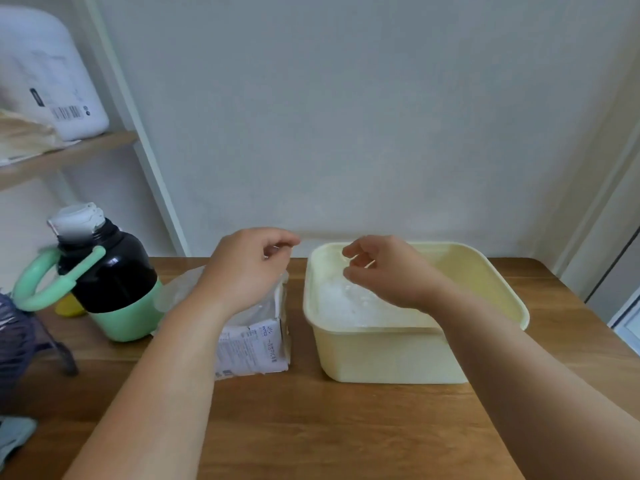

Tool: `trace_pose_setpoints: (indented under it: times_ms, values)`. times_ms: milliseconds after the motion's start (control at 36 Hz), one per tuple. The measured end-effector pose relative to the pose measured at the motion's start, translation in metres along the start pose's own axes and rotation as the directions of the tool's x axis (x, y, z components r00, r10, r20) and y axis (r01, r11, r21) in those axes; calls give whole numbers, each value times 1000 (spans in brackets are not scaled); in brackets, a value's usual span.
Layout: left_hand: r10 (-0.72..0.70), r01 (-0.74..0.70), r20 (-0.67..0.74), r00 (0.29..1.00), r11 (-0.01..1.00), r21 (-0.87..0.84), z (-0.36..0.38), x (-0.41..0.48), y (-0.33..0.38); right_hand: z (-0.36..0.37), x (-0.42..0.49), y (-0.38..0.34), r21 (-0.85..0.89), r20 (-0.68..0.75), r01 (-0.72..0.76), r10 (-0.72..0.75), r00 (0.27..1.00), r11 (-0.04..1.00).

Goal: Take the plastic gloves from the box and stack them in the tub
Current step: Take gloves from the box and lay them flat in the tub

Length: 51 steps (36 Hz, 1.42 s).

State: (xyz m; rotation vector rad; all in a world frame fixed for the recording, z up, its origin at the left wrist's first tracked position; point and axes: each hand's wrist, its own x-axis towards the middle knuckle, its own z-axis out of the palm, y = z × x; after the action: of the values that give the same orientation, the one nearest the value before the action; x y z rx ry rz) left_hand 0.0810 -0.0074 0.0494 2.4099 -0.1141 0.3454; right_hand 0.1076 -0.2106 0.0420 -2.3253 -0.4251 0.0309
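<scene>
Found left hand raised above box just left of tub, fingers pinching clear glove. Found right hand hovering over tub, fingers curled; grip not determinable. Noted stacked gloves inside tub.

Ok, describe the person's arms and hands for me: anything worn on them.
The left forearm and right forearm are bare as far up as the frame shows, with no sleeves in view. The left hand and right hand wear no gloves. No watch, bracelet or ring shows on the visible sides.
</scene>
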Motion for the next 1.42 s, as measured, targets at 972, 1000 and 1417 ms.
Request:
trace_pose_setpoints:
  times_ms: [972,1000,1417]
  values:
    - [-141,136,-118,983,990,-49,6,-38,-71,87,30,-44,-83,77,134,-128,989,987]
    - [-134,121,-129,983,988,-100,5,-38,-71,87,30,-45,-84,84,135,-128,988,987]
    - [-103,45,-180,978,952,-301,-5,-42,-64,90,26,-51,-471,88,384,-391,916,794]
